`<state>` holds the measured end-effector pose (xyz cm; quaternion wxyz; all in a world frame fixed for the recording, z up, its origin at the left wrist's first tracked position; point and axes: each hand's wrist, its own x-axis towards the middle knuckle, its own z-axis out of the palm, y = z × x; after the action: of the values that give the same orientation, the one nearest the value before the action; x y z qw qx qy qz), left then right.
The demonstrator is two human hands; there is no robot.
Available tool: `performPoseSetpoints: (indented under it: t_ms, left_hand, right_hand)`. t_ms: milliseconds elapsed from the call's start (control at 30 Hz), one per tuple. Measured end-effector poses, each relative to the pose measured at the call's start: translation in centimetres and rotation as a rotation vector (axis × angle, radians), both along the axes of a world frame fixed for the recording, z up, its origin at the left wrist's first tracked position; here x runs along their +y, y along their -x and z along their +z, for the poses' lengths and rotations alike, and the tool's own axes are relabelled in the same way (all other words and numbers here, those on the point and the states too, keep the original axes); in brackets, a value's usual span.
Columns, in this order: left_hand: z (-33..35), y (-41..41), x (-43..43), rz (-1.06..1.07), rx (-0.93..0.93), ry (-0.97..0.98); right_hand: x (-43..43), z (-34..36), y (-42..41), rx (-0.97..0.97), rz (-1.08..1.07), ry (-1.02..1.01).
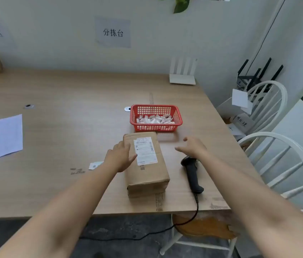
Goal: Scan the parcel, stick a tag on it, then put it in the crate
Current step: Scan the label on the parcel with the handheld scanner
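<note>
Left hand point(119, 156) lies flat and spread against the left side of the parcel point(145, 165), fingers loose, not closed around it. Right hand point(193, 147) hovers open and empty just right of the parcel, palm down, above the head of the scanner point(192, 175). The parcel is a brown cardboard box lying on the wooden surface point(63, 146) near its front edge, with a white shipping label point(145, 150) on its top face. The black scanner lies on the surface just beside the parcel's right side, and its cable point(184, 222) drops over the front edge. Just behind the parcel stands a red basket point(156, 127) holding a heap of small white tags point(155, 119). A small white slip point(95, 165) lies left of the left wrist, and a white paper sheet point(0, 138) lies further left.
</note>
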<state>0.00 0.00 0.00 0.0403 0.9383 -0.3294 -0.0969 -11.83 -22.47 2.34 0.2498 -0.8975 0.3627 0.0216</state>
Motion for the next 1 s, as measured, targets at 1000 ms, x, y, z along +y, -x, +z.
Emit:
performPoseSetpoints:
  t_ms: [1000]
  left_hand:
    - [-7.0, 1.6, -0.6, 0.523, 0.749, 0.723]
  right_hand:
    - [3.7, -8.5, 2.6, -0.392, -0.359, -0.523]
